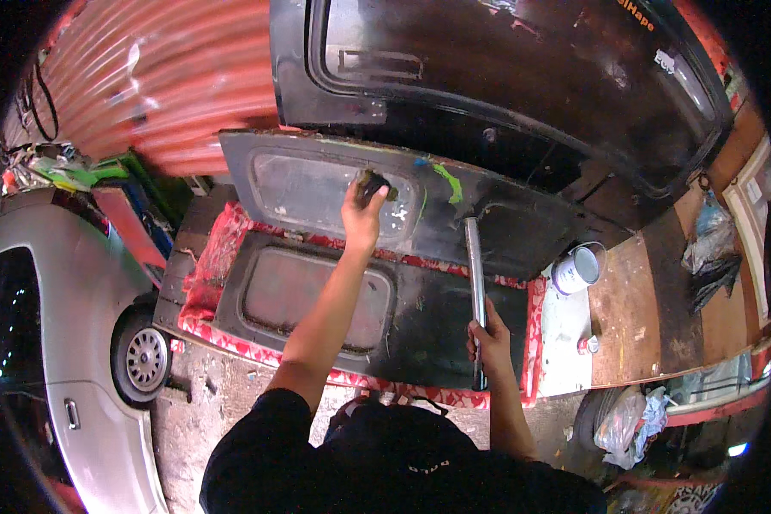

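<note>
My left hand (362,216) reaches far forward, its fingers closed round a small dark, rough-looking wad (371,182). Its exact kind does not show. The wad is in front of the pale recessed window area (295,188) of a dark upright panel (522,218); whether they touch I cannot tell. My right hand (487,339) grips a long silver tube (476,265) near its lower end. The tube's far end lies before the same panel, right of a bright green smear (448,182). Below both hands lies a second dark panel (437,321) with a pale recess.
Red-and-white patterned cloth (212,257) edges the work surface. A paint can (576,270) stands at the right, near a small container (588,344). Behind rises a large black vehicle door-like panel (488,120). A silver car (77,317) stands left; plastic bags (621,427) lie lower right.
</note>
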`<state>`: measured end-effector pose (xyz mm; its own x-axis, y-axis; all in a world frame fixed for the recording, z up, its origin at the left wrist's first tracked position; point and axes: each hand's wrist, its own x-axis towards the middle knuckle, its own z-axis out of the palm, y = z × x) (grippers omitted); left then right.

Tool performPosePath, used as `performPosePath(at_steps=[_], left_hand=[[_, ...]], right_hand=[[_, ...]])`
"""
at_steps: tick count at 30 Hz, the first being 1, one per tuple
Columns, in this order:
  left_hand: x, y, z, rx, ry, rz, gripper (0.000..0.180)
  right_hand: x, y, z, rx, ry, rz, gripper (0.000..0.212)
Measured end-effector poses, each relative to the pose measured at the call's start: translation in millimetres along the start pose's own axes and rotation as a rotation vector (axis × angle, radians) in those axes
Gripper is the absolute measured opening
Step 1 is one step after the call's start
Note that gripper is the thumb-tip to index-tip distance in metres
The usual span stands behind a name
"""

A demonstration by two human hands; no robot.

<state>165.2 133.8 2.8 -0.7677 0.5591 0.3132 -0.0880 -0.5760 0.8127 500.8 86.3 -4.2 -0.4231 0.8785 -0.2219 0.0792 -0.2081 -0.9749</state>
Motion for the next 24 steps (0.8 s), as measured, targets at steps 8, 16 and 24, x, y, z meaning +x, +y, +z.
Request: performPosePath(at_steps=[8, 16, 24], left_hand=[[78, -6, 33, 0.1, -0.246, 0.108, 0.053], [92, -7, 38, 0.24, -0.411, 0.061, 0.058], [89, 4, 42, 0.431, -0.478, 0.143, 0.058]], right_hand=[[0, -19, 31, -0.018, 0.087, -0.062, 0.065], [8, -37, 42, -0.139, 0.056, -0.131, 0.067], [79, -132, 84, -0.727, 0.143, -0.797, 0.068]])
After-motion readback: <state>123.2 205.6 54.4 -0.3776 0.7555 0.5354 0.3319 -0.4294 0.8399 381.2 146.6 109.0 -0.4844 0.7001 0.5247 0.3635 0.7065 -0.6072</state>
